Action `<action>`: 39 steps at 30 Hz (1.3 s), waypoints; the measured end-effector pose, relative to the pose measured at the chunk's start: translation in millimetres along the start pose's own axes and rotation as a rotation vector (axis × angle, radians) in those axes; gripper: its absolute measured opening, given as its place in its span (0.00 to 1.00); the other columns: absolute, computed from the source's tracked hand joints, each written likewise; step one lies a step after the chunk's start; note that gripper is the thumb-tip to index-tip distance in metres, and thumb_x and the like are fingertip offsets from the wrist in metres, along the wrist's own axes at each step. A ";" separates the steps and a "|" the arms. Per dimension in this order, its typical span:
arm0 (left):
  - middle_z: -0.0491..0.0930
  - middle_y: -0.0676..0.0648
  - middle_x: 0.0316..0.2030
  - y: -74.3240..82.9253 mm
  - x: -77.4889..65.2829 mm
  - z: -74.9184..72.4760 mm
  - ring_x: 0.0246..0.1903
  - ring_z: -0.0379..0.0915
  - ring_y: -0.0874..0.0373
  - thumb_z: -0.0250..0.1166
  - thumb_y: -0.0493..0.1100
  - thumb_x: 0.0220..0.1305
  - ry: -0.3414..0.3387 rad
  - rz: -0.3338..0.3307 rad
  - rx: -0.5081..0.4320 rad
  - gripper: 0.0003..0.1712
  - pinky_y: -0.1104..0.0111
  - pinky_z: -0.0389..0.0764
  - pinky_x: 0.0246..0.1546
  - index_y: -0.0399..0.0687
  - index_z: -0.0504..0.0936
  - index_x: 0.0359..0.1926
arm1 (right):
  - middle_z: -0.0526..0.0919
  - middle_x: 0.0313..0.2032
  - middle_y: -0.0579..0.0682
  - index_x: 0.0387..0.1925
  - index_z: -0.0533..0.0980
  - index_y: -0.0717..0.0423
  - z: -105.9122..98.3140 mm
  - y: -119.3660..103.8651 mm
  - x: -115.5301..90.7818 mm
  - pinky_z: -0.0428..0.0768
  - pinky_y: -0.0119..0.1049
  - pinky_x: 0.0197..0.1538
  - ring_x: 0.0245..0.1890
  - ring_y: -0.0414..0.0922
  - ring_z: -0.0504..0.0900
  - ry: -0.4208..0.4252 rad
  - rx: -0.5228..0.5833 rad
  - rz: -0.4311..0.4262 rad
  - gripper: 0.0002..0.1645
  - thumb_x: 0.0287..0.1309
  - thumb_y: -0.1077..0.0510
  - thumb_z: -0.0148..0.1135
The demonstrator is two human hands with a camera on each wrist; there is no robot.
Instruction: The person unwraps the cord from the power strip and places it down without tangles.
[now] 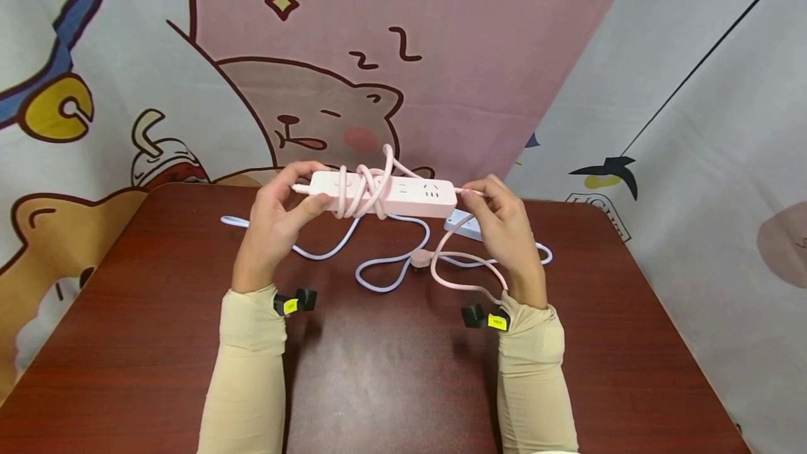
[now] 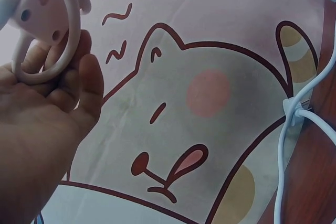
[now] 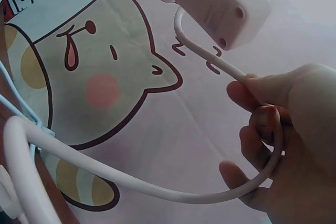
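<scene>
A pink power strip (image 1: 412,196) is held up above the table, its pink cord (image 1: 378,191) looped several times around its left half. My left hand (image 1: 277,212) grips the strip's left end, thumb on the front edge and fingers behind. In the left wrist view a cord loop (image 2: 73,40) hangs by those fingers. With thumb and index finger my right hand (image 1: 504,226) pinches the cord just past the strip's right end; in the right wrist view the cord (image 3: 173,196) curves on past the other fingers. The pink plug (image 1: 420,258) hangs low over the table.
Behind the right hand lies a white power strip (image 1: 465,224) on the dark red-brown table (image 1: 391,384). Its pale blue-white cord (image 1: 378,289) winds across the table's far part. A cartoon-printed curtain (image 1: 441,76) stands at the far edge.
</scene>
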State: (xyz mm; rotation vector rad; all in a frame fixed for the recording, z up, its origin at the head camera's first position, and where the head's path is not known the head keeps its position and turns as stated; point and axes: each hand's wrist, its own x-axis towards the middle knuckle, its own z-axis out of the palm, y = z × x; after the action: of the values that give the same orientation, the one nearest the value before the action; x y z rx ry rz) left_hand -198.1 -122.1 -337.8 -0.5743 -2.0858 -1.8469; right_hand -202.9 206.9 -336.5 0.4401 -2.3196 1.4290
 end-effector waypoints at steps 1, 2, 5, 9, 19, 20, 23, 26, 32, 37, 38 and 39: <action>0.82 0.55 0.47 0.1 -0.1 0.1 0.46 0.75 0.59 0.68 0.33 0.65 -0.010 -0.002 -0.001 0.19 0.74 0.78 0.45 0.41 0.80 0.57 | 0.76 0.33 0.41 0.41 0.84 0.64 0.0 0.3 0.5 0.70 0.26 0.38 0.33 0.34 0.74 0.012 0.000 -0.006 0.10 0.71 0.61 0.59; 0.82 0.55 0.47 0.2 -0.3 0.1 0.46 0.76 0.59 0.68 0.33 0.65 -0.020 -0.005 0.001 0.19 0.75 0.78 0.45 0.41 0.80 0.57 | 0.76 0.32 0.40 0.40 0.84 0.64 0.1 0.9 1.0 0.70 0.26 0.38 0.33 0.35 0.74 0.024 -0.001 -0.011 0.10 0.71 0.61 0.59; 0.82 0.56 0.47 -0.5 -0.5 0.2 0.46 0.76 0.59 0.68 0.34 0.65 -0.041 -0.016 0.010 0.19 0.75 0.78 0.45 0.41 0.80 0.57 | 0.75 0.30 0.39 0.40 0.83 0.65 -0.3 0.1 1.6 0.70 0.26 0.36 0.31 0.35 0.73 0.052 0.009 -0.020 0.10 0.71 0.61 0.59; 0.82 0.56 0.48 -1.9 -1.1 -0.3 0.47 0.75 0.58 0.68 0.36 0.66 -0.050 -0.026 0.033 0.19 0.75 0.77 0.47 0.43 0.80 0.57 | 0.75 0.30 0.38 0.40 0.83 0.67 -1.7 -4.3 1.0 0.72 0.25 0.37 0.30 0.35 0.74 0.062 0.060 -0.019 0.10 0.71 0.63 0.59; 0.81 0.55 0.48 -3.3 -0.8 -1.3 0.49 0.75 0.58 0.69 0.38 0.66 -0.044 -0.024 0.055 0.19 0.74 0.76 0.49 0.45 0.81 0.57 | 0.77 0.30 0.37 0.41 0.82 0.69 -5.2 -10.4 -1.6 0.75 0.25 0.38 0.31 0.36 0.75 0.081 0.115 -0.034 0.09 0.70 0.65 0.59; 0.81 0.55 0.48 -3.4 -0.6 -1.2 0.50 0.75 0.57 0.69 0.38 0.67 -0.045 -0.024 0.058 0.19 0.74 0.75 0.50 0.45 0.81 0.57 | 0.77 0.31 0.37 0.41 0.82 0.70 -5.6 -10.8 -1.9 0.75 0.25 0.38 0.31 0.36 0.75 0.085 0.124 -0.040 0.09 0.70 0.65 0.60; 0.81 0.56 0.49 -4.3 0.1 -1.3 0.50 0.74 0.55 0.69 0.39 0.67 -0.044 -0.029 0.070 0.18 0.73 0.75 0.50 0.46 0.81 0.57 | 0.77 0.31 0.37 0.42 0.82 0.71 -6.9 -14.2 -2.9 0.76 0.25 0.38 0.32 0.35 0.75 0.091 0.154 -0.055 0.09 0.70 0.66 0.59; 0.81 0.57 0.48 -5.4 0.6 -1.4 0.51 0.74 0.54 0.69 0.40 0.66 -0.040 -0.033 0.077 0.18 0.72 0.74 0.51 0.47 0.81 0.57 | 0.77 0.31 0.38 0.41 0.81 0.73 -8.5 -18.6 -4.0 0.76 0.25 0.38 0.34 0.35 0.74 0.094 0.184 -0.072 0.10 0.70 0.66 0.59; 0.81 0.59 0.48 -8.2 1.2 -0.4 0.50 0.74 0.59 0.69 0.40 0.66 0.003 -0.030 0.100 0.19 0.73 0.73 0.53 0.45 0.80 0.57 | 0.77 0.30 0.41 0.41 0.79 0.76 -11.2 -23.2 -5.8 0.73 0.26 0.37 0.34 0.37 0.72 0.072 0.303 -0.092 0.11 0.70 0.67 0.58; 0.81 0.57 0.48 -10.4 1.8 -0.6 0.48 0.74 0.62 0.70 0.40 0.66 0.059 -0.021 0.120 0.21 0.74 0.74 0.51 0.43 0.79 0.58 | 0.77 0.29 0.43 0.41 0.79 0.78 -12.6 -24.9 -7.4 0.72 0.27 0.36 0.33 0.38 0.72 0.060 0.399 -0.094 0.11 0.69 0.68 0.58; 0.81 0.55 0.48 -11.1 2.0 -0.8 0.48 0.74 0.62 0.70 0.40 0.66 0.068 -0.023 0.123 0.21 0.74 0.74 0.50 0.42 0.79 0.58 | 0.77 0.29 0.44 0.41 0.78 0.78 -12.8 -25.3 -7.5 0.72 0.27 0.36 0.33 0.38 0.71 0.058 0.410 -0.098 0.10 0.69 0.68 0.58; 0.81 0.54 0.48 -11.6 2.3 -1.1 0.49 0.74 0.63 0.70 0.41 0.66 0.077 -0.025 0.131 0.21 0.75 0.73 0.51 0.42 0.79 0.58 | 0.76 0.29 0.44 0.40 0.78 0.78 -13.1 -25.6 -7.7 0.71 0.27 0.36 0.33 0.39 0.71 0.057 0.421 -0.104 0.10 0.69 0.69 0.58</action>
State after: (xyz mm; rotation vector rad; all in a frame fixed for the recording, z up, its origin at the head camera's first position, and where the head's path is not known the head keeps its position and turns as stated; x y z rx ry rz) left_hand -205.7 -124.1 -346.7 -0.4391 -2.1524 -1.7014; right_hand -182.6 208.0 -314.7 0.6163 -1.9161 1.8518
